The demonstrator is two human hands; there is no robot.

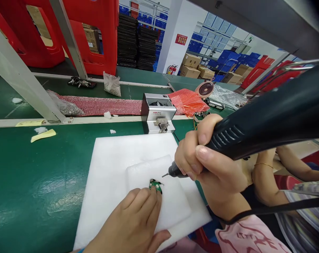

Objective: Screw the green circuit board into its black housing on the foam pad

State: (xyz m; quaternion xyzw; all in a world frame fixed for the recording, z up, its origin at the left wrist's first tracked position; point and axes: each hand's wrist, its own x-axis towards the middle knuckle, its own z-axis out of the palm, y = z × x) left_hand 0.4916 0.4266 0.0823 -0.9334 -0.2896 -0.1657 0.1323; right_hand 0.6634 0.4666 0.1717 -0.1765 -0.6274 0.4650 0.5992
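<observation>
A small green circuit board point(155, 185) lies on a white foam pad point(172, 207), which rests on a larger white foam sheet point(103, 168). My left hand point(138, 216) presses its fingertips on the near edge of the board, hiding part of it. My right hand point(209, 161) is wrapped round a black electric screwdriver point(254, 123), tilted with its thin tip pointing down and left. That tip is just above and to the right of the board, apart from it.
A silver screw feeder point(158, 114) stands behind the foam. Red bubble wrap point(187, 101), a small fan point(205, 89) and a bag of screws point(112, 84) lie farther back. Another person's arm point(265, 175) is at the right. A metal post point(24, 73) rises at left.
</observation>
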